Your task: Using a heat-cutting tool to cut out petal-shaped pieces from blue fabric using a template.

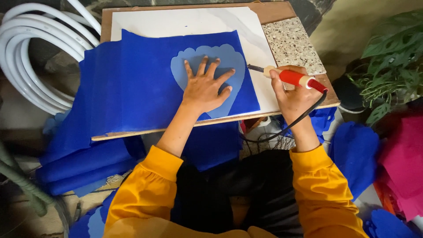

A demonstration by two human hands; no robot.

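The blue cloth [132, 83] looks thin, light and floppy, so the open left hand [205, 88] presses a pale template [231, 57] flat on it while the right hand [293, 94] grips a red-handled hot tool [291, 77].

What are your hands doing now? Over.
Left hand flat on pale template over blue cloth. Right hand grips red tool. Nothing blocking.

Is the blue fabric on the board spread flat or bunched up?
Spread flat: the blue fabric lies smooth under the template, pressed by the left hand.
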